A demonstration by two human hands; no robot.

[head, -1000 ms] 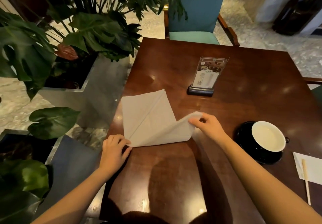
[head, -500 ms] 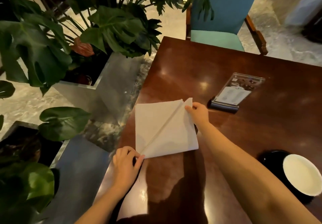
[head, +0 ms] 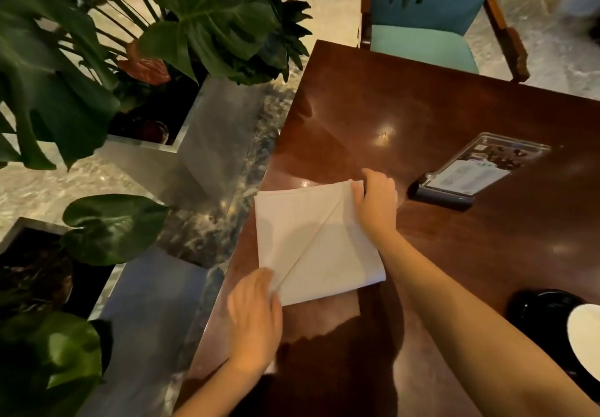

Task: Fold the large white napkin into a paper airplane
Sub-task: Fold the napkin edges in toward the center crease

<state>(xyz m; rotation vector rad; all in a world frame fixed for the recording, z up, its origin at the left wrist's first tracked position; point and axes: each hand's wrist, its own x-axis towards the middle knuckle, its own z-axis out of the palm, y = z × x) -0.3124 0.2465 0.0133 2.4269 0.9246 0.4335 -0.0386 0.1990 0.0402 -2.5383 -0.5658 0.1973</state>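
The large white napkin lies flat near the left edge of the dark wooden table. Two flaps are folded in and meet along a diagonal seam running from its near left corner to its far right corner. My left hand rests palm down on the near left corner, fingers together. My right hand presses its fingertips on the far right corner, where the flap tips meet. Neither hand lifts the napkin.
A clear menu stand on a dark base sits right of the napkin. A white cup on a black saucer is at the near right. Large potted plants crowd the left side. A teal chair stands beyond the table.
My right hand carried the lifted right flap over to the far corner and laid it flat along the diagonal. My left hand opened flat on the near corner. The view swung left.
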